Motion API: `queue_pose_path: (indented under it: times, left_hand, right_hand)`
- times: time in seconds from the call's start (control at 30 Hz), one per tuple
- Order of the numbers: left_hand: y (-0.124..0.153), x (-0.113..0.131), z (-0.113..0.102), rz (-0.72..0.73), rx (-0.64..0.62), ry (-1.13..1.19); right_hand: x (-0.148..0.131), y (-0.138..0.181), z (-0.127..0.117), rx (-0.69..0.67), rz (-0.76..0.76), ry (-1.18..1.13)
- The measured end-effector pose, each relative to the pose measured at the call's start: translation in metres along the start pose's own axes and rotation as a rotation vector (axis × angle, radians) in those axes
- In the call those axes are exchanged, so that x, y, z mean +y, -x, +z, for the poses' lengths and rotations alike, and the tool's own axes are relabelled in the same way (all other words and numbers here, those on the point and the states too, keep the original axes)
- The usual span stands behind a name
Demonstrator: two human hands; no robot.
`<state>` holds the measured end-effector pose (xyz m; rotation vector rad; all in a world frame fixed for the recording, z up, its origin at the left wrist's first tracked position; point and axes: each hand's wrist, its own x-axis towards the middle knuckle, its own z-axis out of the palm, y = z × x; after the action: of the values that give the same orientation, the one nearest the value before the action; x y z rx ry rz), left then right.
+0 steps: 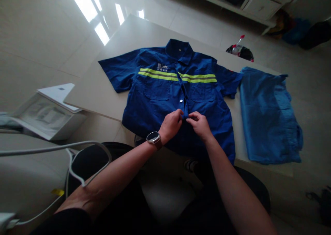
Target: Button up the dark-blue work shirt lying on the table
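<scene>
A dark blue short-sleeved work shirt (155,93) with yellow-green reflective stripes lies spread on the table, collar away from me, its lower part hanging over the near edge. My left hand (171,124), with a watch (153,138) on the wrist, pinches the front placket below a white button (181,101). Just to its right, my right hand (199,123) grips the other side of the placket between thumb and fingers. The cloth between the fingertips is small and partly hidden. Above the hands the shirt front gapes a little.
Folded lighter blue clothing (269,118) lies on the table (95,87) at the right. A white box (49,111) stands at the left, near a grey cable (51,148) crossing over my left forearm. Beyond the table are a bottle (236,49) and a white cabinet (261,7).
</scene>
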<state>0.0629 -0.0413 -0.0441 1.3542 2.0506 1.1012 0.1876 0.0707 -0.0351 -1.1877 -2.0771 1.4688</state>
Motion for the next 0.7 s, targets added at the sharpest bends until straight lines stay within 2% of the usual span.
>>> queue_pose_path:
  times: [0.13, 0.23, 0.53, 0.7]
  left_hand:
    - [0.0012, -0.0001, -0.0001, 0.049, -0.005, -0.02]
    - [0.0012, -0.0013, 0.0, 0.034, 0.012, 0.049]
    - [-0.0004, -0.0057, -0.0014, 0.041, 0.022, 0.161]
    - [-0.0009, -0.0021, -0.0036, 0.042, 0.017, 0.221]
  right_hand:
    - [-0.002, 0.0042, 0.0027, 0.0, -0.085, 0.073]
    - [-0.0055, 0.0066, 0.0034, 0.007, -0.14, 0.143]
    - [-0.006, 0.0061, -0.0008, -0.074, -0.19, 0.143]
    - [-0.0068, 0.0064, -0.0009, -0.061, -0.222, 0.214]
